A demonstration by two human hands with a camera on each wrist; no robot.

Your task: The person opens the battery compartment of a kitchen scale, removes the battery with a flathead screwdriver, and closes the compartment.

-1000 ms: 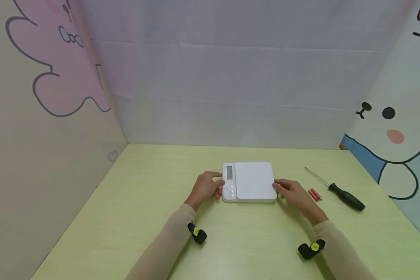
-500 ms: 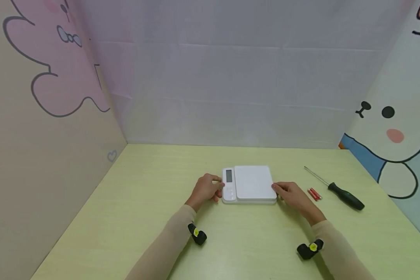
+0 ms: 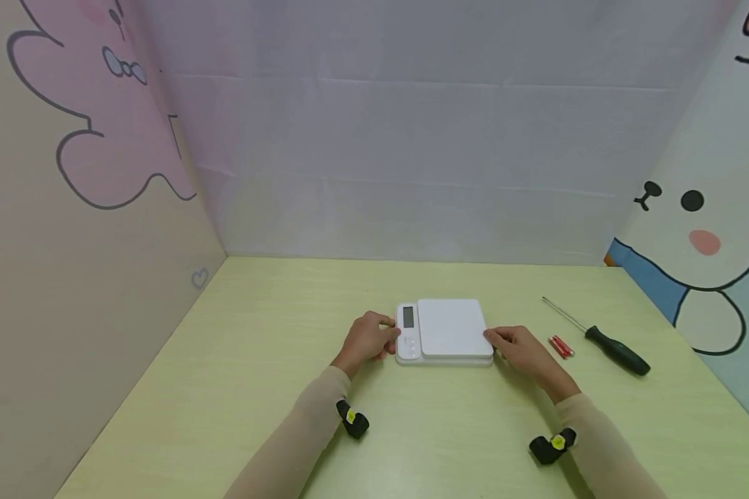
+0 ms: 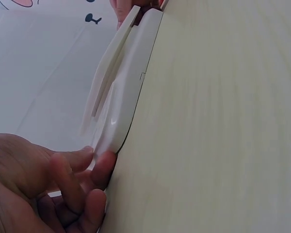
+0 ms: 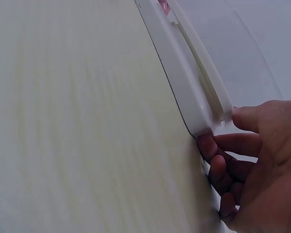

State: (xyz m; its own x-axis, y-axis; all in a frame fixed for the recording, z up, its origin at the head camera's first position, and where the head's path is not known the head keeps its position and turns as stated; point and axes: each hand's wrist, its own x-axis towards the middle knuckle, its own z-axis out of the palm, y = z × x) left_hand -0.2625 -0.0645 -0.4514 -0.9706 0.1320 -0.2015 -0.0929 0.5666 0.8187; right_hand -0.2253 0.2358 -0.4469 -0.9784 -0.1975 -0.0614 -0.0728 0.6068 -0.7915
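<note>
A white digital kitchen scale (image 3: 452,329) lies on the table with its plate up; its small grey display (image 3: 408,317) and buttons are on the left side. At the scale's left edge, my left hand (image 3: 367,337) pinches it with the thumb on top and fingers at the side. My right hand (image 3: 524,348) holds the opposite edge between thumb and fingers. In the left wrist view, the scale's body (image 4: 131,82) rests against the tabletop, with a gap under the plate. The right wrist view has my fingertips (image 5: 207,147) at the base's corner.
To the right of my right hand lie red batteries (image 3: 561,346) side by side. Beyond them is a screwdriver (image 3: 618,350) with a dark handle, its shaft pointing away to the left. Walls with cartoon drawings border the pale wooden table (image 3: 274,319).
The scale's far edge has come down, so it now lies flatter and slightly nearer to me. Both hands have kept hold of its sides and moved slightly with it.
</note>
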